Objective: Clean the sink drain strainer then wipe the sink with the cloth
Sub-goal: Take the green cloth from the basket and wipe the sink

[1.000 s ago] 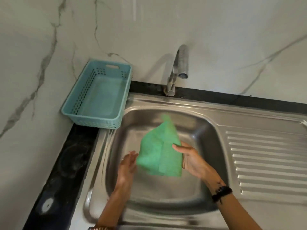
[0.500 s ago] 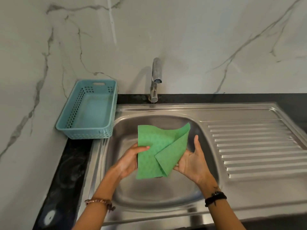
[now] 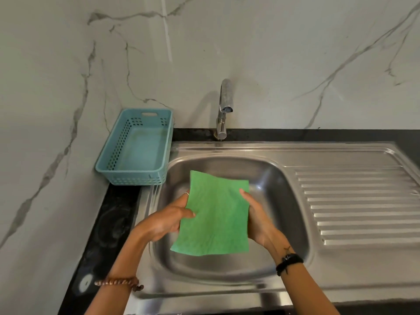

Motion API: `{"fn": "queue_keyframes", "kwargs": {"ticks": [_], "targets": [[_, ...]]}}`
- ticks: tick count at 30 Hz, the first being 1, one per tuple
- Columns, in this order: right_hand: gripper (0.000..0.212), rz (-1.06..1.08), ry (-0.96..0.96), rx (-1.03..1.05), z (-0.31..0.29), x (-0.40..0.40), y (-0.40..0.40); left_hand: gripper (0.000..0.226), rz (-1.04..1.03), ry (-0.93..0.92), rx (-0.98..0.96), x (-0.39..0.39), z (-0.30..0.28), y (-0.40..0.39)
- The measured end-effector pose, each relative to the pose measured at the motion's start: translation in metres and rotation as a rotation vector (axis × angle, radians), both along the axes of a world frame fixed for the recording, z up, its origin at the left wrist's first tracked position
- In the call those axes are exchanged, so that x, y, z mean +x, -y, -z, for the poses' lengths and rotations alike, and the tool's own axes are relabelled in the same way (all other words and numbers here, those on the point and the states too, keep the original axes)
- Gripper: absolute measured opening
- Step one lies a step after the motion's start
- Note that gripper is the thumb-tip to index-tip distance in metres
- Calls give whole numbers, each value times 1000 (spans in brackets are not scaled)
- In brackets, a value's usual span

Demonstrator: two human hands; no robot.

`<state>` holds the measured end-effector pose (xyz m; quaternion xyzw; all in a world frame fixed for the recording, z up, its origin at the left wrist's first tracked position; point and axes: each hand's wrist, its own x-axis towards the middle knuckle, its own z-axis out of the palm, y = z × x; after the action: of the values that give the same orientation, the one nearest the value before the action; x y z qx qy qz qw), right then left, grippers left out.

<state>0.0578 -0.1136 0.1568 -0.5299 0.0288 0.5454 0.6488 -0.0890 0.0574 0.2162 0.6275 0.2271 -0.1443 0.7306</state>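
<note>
A green cloth [image 3: 216, 214] is spread flat and held in the air over the stainless steel sink basin [image 3: 284, 201]. My left hand [image 3: 168, 220] pinches its left edge with the thumb on top. My right hand [image 3: 259, 221] grips its right edge, fingers curled behind the cloth. The cloth hides the middle of the basin floor, so the drain strainer is not visible.
A light blue perforated plastic basket [image 3: 136, 151] stands on the black counter at the sink's left rear corner. A chrome tap [image 3: 223, 105] rises behind the basin. The ribbed drainboard [image 3: 359, 205] stretches to the right. Marble wall panels close off the back and left.
The cloth was folded over on itself with a corner flapped across; now it is opened out flat between both hands. The view has shifted slightly.
</note>
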Motion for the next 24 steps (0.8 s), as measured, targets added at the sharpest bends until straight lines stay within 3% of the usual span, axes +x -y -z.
{"fn": "queue_keyframes", "kwargs": {"ticks": [3,6,10,13,16,18,21,24], "targets": [[27,-87,121,-109,1,-14,-5,58,-11,-20,123,1,-7,3],[34,-46,164,-127,-3,-20,-8,51,-155,-77,310,8,-8,1],[30,-3,-42,35,-11,-36,-21,58,-6,-284,918,28,-10,28],[41,109,-269,228,-14,-46,-29,58,176,-341,1120,48,-9,79],[42,167,-240,255,-13,-44,-27,51,252,-353,1147,57,-5,100],[37,138,-162,185,-14,-38,-23,42,175,-268,1088,53,-1,92],[29,109,-55,105,-17,-28,-15,35,-141,-42,896,43,6,72],[36,72,9,138,-26,-18,-10,38,-463,91,659,38,16,55]]}}
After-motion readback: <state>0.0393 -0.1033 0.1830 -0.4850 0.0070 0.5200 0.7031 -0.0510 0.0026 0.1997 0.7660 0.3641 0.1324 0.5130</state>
